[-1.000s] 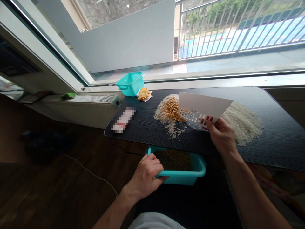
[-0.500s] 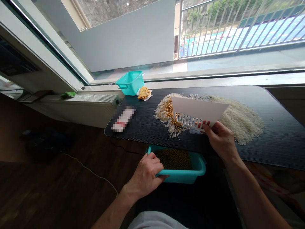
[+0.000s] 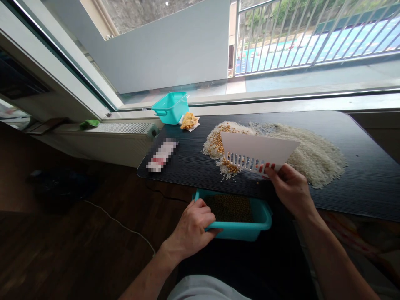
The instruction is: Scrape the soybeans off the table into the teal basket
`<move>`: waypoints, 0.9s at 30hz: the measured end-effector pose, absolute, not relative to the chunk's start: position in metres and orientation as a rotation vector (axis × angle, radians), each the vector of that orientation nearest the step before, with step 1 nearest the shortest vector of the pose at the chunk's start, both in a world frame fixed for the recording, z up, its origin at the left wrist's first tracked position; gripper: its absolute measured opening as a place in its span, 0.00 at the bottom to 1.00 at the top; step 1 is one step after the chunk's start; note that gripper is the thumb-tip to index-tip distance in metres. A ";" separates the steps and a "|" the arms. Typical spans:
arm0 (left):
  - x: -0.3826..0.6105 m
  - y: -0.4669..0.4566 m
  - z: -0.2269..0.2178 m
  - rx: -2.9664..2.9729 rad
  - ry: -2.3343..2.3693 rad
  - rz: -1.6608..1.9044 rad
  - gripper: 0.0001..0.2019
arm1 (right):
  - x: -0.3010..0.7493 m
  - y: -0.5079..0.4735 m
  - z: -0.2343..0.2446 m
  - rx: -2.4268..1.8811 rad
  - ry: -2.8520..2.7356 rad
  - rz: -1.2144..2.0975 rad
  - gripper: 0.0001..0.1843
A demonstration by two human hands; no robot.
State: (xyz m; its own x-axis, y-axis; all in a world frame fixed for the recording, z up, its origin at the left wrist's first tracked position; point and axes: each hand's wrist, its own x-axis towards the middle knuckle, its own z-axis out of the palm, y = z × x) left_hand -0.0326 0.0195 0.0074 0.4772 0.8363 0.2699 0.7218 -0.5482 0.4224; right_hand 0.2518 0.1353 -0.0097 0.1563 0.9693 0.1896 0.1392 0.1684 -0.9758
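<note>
My right hand (image 3: 290, 187) pinches a white slotted sheet (image 3: 259, 146) by its lower right corner, thumb in front. The sheet is tilted over the table, its row of slots along the lower edge. Behind and left of it lies a heap of white rice mixed with yellow beans (image 3: 215, 139), partly hidden. A larger heap of rice (image 3: 321, 160) spreads to the right. My left hand (image 3: 195, 223) is closed on the near left rim of a teal plastic bin (image 3: 240, 226). Many beans (image 3: 231, 207) lie in this bin, below the table's front edge.
On the dark table (image 3: 368, 175), a second teal bin (image 3: 173, 109) stands at the back left, beside a crumpled yellow item (image 3: 189, 121) on white paper. A blurred flat object (image 3: 162, 156) lies at the left. Beyond are the window and a radiator (image 3: 125, 131).
My right hand has drawn the slotted sheet slightly toward me, uncovering more of the mixed heap behind it. A loose bean now shows near the table's front edge. My left hand keeps its grip.
</note>
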 end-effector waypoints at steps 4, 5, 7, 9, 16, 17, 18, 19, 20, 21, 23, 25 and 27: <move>-0.031 0.020 0.008 2.464 1.327 0.654 0.17 | 0.253 0.132 -0.008 -1.259 -1.246 0.890 0.30; -0.031 0.020 0.008 2.461 1.325 0.653 0.17 | 0.254 0.132 -0.007 -1.273 -1.237 0.874 0.29; -0.029 0.020 0.008 2.456 1.314 0.658 0.17 | 0.258 0.131 -0.005 -1.293 -1.218 0.835 0.27; -0.028 0.021 0.008 2.453 1.296 0.665 0.17 | 0.262 0.131 -0.002 -1.290 -1.208 0.800 0.25; -0.019 0.028 0.005 2.416 1.208 0.663 0.19 | 0.261 0.150 0.004 -1.232 -1.319 0.773 0.23; -0.018 0.030 0.004 2.405 1.198 0.659 0.20 | 0.258 0.156 0.003 -1.219 -1.355 0.775 0.22; -0.017 0.032 0.003 2.396 1.188 0.659 0.20 | 0.255 0.162 0.003 -1.209 -1.389 0.775 0.22; -0.016 0.034 0.002 2.387 1.175 0.659 0.20 | 0.252 0.169 0.003 -1.200 -1.415 0.772 0.22; -0.015 0.036 0.001 2.381 1.158 0.662 0.21 | 0.249 0.176 0.003 -1.193 -1.431 0.768 0.22; -0.015 0.038 0.001 2.377 1.141 0.668 0.21 | 0.247 0.182 0.003 -1.187 -1.445 0.761 0.22; -0.015 0.041 0.000 2.373 1.107 0.679 0.21 | 0.244 0.193 0.004 -1.181 -1.482 0.750 0.20; -0.016 0.043 -0.001 2.372 1.082 0.697 0.22 | 0.243 0.202 0.006 -1.185 -1.527 0.735 0.18; -0.017 0.045 -0.002 2.367 1.066 0.715 0.23 | 0.246 0.208 0.008 -1.198 -1.569 0.710 0.15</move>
State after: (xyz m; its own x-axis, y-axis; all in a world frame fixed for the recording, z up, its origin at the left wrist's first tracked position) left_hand -0.0171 0.0450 -0.0020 0.5683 0.7765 0.2720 0.5461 -0.6033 0.5812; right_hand 0.2457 0.2082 0.0084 -0.0132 0.9344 0.3560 0.3496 0.3379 -0.8738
